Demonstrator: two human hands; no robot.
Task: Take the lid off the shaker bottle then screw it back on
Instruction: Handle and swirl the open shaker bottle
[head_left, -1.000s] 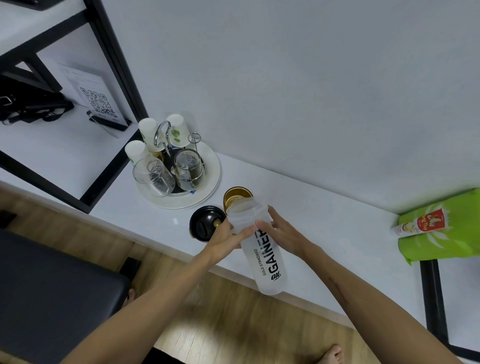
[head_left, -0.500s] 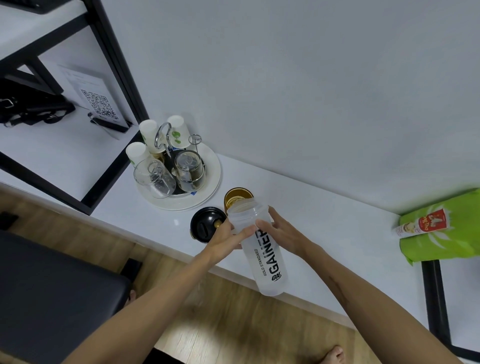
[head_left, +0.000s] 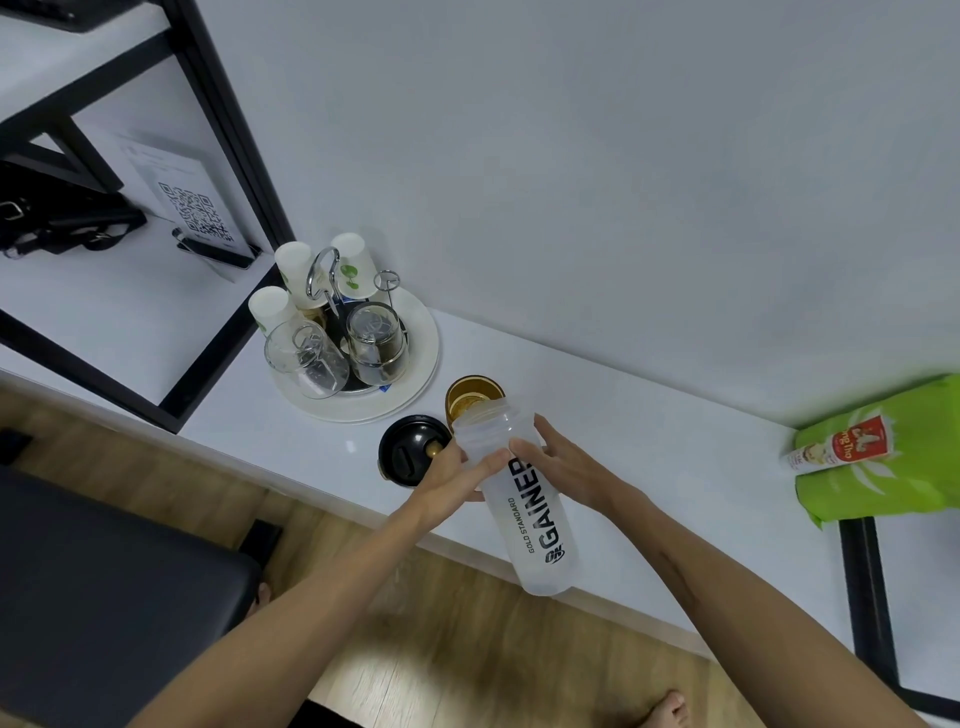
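The translucent shaker bottle (head_left: 535, 514) with black "GAINER" lettering is lidless and tilted, its open threaded mouth pointing away from me. My left hand (head_left: 454, 475) grips its upper part from the left. From the right, my right hand (head_left: 563, 470) holds the same part. Its black lid (head_left: 408, 454) with a gold knob lies on the white counter (head_left: 675, 467) just left of the bottle's mouth, touched by neither hand.
A gold-coloured round container (head_left: 470, 397) stands behind the bottle's mouth. A white plate (head_left: 415, 384) with glasses, paper cups and a metal rack sits to the left. A green bag (head_left: 883, 457) lies at the right. A QR-code sign (head_left: 192, 213) stands on the black-framed shelf.
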